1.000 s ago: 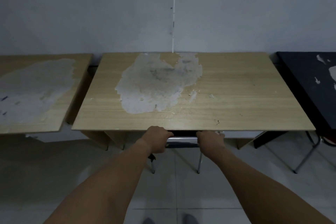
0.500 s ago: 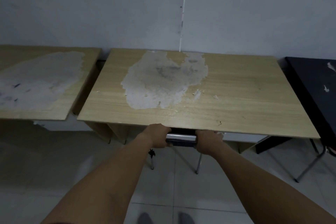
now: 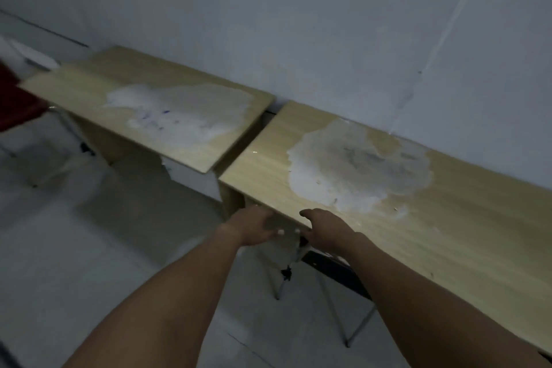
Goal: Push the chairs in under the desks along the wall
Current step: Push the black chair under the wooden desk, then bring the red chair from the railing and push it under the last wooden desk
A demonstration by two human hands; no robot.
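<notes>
A chair with a black seat and thin metal legs stands tucked under the near wooden desk, whose top has a large worn white patch. My left hand hovers just in front of the desk's front edge near its left corner, fingers loosely apart and holding nothing. My right hand is over the same edge, fingers spread, off the chair. Most of the chair is hidden by the desk top and my right forearm.
A second wooden desk with a worn patch stands to the left against the grey wall. A red chair with metal legs sits out on the pale tiled floor at the far left edge.
Both hands have let go of the chair's chrome back bar and opened. The view has swung left, bringing the left desk and the red chair into sight.
</notes>
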